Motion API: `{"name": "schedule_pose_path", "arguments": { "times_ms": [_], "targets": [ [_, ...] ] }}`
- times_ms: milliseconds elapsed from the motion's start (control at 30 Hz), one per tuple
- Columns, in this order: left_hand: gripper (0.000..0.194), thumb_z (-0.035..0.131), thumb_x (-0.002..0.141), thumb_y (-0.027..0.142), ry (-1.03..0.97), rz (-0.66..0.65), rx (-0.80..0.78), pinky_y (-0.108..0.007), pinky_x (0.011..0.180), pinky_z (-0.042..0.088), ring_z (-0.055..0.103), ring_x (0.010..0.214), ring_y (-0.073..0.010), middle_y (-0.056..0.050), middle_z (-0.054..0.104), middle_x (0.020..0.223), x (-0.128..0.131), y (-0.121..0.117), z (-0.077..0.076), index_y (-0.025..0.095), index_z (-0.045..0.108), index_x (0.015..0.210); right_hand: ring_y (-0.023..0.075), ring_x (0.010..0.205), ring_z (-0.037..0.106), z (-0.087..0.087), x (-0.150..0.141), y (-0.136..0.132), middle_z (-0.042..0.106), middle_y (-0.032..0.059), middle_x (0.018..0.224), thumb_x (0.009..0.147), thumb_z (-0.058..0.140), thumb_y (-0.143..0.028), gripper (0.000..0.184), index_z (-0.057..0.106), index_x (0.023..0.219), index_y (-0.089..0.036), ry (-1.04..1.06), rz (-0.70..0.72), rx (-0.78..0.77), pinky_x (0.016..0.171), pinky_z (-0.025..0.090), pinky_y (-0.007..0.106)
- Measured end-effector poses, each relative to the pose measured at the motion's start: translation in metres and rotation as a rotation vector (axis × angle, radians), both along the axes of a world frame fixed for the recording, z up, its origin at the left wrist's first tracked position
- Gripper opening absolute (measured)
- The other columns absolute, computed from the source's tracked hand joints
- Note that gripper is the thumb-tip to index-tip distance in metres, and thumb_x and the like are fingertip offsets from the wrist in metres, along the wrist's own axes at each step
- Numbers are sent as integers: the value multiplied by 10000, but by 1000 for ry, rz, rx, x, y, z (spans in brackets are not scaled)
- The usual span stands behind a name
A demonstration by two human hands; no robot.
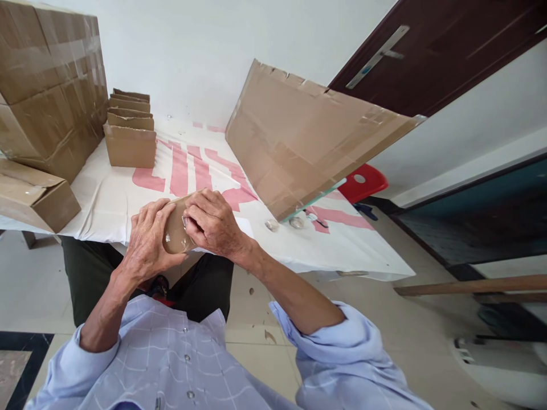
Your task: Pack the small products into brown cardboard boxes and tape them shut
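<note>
At the table's front edge, above my lap, I have a small brown cardboard piece with shiny clear tape on its face. My left hand grips it from the left side, thumb along the lower edge and fingers over the upper one. My right hand is closed against its right part, fingers curled tightly. A small shiny bit shows at those fingertips; whether it is tape or a metal tool I cannot tell. The cardboard's right end is hidden behind my right hand.
Several open cardboard dividers stand behind on the cloth-covered table. Large taped boxes and a long carton are at left. A big cardboard sheet leans at right, near two tape rolls and a red stool.
</note>
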State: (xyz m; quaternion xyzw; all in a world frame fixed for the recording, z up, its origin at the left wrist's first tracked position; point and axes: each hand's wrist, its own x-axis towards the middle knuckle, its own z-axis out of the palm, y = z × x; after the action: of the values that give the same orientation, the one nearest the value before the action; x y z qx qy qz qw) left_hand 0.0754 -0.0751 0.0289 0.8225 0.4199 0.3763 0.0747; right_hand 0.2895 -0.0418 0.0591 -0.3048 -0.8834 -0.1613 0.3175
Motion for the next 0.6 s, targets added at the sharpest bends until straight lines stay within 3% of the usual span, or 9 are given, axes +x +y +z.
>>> {"name": "schedule_pose_path", "arguments": {
  "times_ms": [133, 600],
  "targets": [
    [1032, 924, 658, 363, 18, 4, -17, -631, 1171, 421, 495, 1465, -456, -197, 526, 1619, 2, 0, 1, 245, 447, 1566, 273, 996, 557, -2, 2, 0, 687, 101, 1006, 1010, 543, -132, 198, 722, 979, -211, 65, -1, 22, 877, 470, 425],
    [1019, 923, 668, 362, 2, 3, -16, -636, 1177, 419, 494, 1462, -454, -191, 533, 1608, 0, 0, 1, 248, 464, 1571, 265, 955, 567, -2, -2, 1, 700, 96, 963, 983, 554, -126, 199, 686, 866, -218, 9, -4, 33, 860, 468, 429]
  ]
}}
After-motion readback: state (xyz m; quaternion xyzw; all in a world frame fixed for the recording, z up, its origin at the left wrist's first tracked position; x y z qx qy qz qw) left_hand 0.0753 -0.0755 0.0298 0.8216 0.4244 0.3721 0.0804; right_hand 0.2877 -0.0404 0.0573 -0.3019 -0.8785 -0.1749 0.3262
